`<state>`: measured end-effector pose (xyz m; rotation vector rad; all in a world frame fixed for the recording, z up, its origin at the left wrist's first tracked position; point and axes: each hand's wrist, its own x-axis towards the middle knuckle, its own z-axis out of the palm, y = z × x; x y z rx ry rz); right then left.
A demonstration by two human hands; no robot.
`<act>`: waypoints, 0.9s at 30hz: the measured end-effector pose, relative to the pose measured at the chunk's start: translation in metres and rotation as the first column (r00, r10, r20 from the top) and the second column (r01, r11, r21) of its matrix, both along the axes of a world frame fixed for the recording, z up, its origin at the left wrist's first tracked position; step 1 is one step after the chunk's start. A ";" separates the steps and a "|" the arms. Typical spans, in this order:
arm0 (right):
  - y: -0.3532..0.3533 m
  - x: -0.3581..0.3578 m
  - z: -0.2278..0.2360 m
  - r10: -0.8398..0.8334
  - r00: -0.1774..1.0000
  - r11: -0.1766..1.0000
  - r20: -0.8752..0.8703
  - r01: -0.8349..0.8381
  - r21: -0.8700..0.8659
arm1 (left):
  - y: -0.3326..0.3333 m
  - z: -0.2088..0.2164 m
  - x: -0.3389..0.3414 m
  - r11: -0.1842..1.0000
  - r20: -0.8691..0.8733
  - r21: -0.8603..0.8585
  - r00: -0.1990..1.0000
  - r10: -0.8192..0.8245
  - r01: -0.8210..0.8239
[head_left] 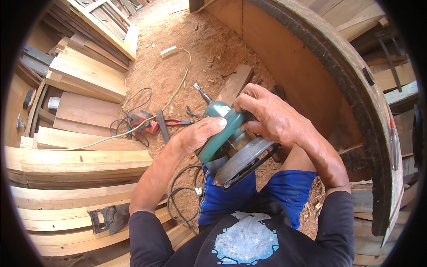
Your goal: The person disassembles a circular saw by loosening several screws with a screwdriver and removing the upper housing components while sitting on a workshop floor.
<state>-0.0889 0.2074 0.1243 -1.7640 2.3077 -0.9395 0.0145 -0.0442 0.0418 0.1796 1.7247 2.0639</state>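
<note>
Over a sawdust-strewn floor (213, 40), between boards (89, 162) and a curved panel (293, 80), holds the circular saw (227, 133) above blue shorts (289, 193), in a curled left hand (201, 133) and a right hand (278, 115) with bent fingers.

Head-worn fisheye, facing down, near left hand (200, 134), right hand (279, 115)

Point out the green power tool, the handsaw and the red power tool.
Green power tool (225, 135), head view: on its green housing.
Handsaw (118, 218), head view: on its blade.
Red power tool (150, 124), head view: on its red housing.
</note>
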 end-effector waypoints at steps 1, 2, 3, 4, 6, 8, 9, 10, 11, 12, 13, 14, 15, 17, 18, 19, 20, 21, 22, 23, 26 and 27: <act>0.000 0.000 0.002 -0.006 1.000 1.000 -0.026 0.007 0.027 | -0.001 0.000 -0.002 1.000 0.006 0.008 1.000 -0.020 0.019; -0.001 -0.001 0.005 -0.006 1.000 1.000 -0.025 0.007 0.027 | 0.000 0.002 -0.002 1.000 0.007 0.009 1.000 -0.019 0.019; -0.003 -0.003 0.010 0.023 0.999 0.998 -0.039 -0.021 0.051 | 0.002 0.006 -0.003 1.000 0.034 -0.011 0.999 -0.002 0.002; -0.004 -0.005 0.012 0.053 0.997 0.996 -0.053 -0.048 0.075 | 0.003 0.007 -0.003 0.999 0.060 -0.031 0.998 0.016 -0.015; -0.008 -0.005 0.013 0.066 0.992 0.996 -0.103 -0.059 0.071 | 0.004 0.009 -0.002 0.999 0.067 -0.042 0.997 0.032 -0.030; -0.009 -0.007 0.012 0.080 0.984 0.995 -0.156 -0.070 0.072 | 0.002 0.008 -0.003 0.998 0.070 -0.049 0.996 0.048 -0.045; -0.010 -0.009 0.010 0.093 0.977 0.995 -0.194 -0.082 0.063 | -0.002 0.004 -0.006 0.999 0.055 -0.044 0.998 0.018 -0.016; -0.010 -0.010 0.009 0.106 0.967 0.994 -0.231 -0.096 0.055 | -0.003 0.002 -0.007 0.999 0.040 -0.039 0.999 -0.012 0.013; -0.010 -0.010 0.008 0.108 0.968 0.994 -0.228 -0.097 0.057 | -0.001 0.003 -0.007 0.999 0.043 -0.037 0.999 -0.010 0.012; -0.009 -0.008 0.007 0.113 0.960 0.993 -0.256 -0.098 0.073 | 0.003 0.006 -0.006 0.998 0.039 -0.067 0.999 0.021 -0.018; -0.009 -0.008 0.007 0.119 0.951 0.991 -0.284 -0.098 0.088 | 0.006 0.007 -0.005 0.994 0.034 -0.097 0.998 0.051 -0.048; -0.009 -0.007 0.009 0.118 0.952 0.992 -0.282 -0.098 0.085 | 0.006 0.007 -0.005 0.994 0.037 -0.101 0.998 0.052 -0.048; -0.010 -0.007 0.012 0.120 0.957 0.992 -0.265 -0.103 0.078 | 0.006 0.007 -0.006 0.996 0.047 -0.086 0.998 0.040 -0.036; -0.009 -0.008 0.014 0.119 0.961 0.992 -0.248 -0.104 0.073 | 0.009 0.005 -0.008 0.997 0.055 -0.069 0.998 0.024 -0.021; -0.008 -0.009 0.015 0.107 0.965 0.989 -0.241 -0.079 0.124 | 0.011 0.003 -0.009 1.000 0.078 -0.002 0.997 0.029 -0.028; -0.006 -0.010 0.015 0.095 0.968 0.983 -0.234 -0.054 0.176 | 0.013 0.002 -0.009 0.997 0.102 0.064 0.994 0.031 -0.037; -0.004 -0.010 0.014 0.096 0.968 0.983 -0.233 -0.055 0.177 | 0.013 0.000 -0.008 0.997 0.103 0.065 0.994 0.032 -0.039; -0.001 -0.011 0.013 0.080 0.981 0.982 -0.175 -0.047 0.185 | 0.013 -0.001 -0.006 0.994 0.089 0.086 0.994 0.066 -0.073; 0.001 -0.012 0.012 0.062 0.991 0.980 -0.116 -0.039 0.193 | 0.012 -0.003 -0.005 0.988 0.077 0.108 0.992 0.100 -0.108; 0.003 -0.014 0.013 0.056 0.992 0.980 -0.115 -0.033 0.195 | 0.010 -0.005 -0.005 0.989 0.079 0.110 0.992 0.094 -0.102; 0.008 -0.025 0.009 0.048 0.999 0.994 0.007 -0.049 0.098 | 0.002 -0.006 -0.005 0.992 0.057 0.115 0.997 0.049 -0.055; 0.009 -0.030 0.000 0.020 1.000 0.999 -0.020 -0.019 0.045 | 0.003 -0.002 -0.005 0.995 -0.002 0.081 0.998 0.058 -0.058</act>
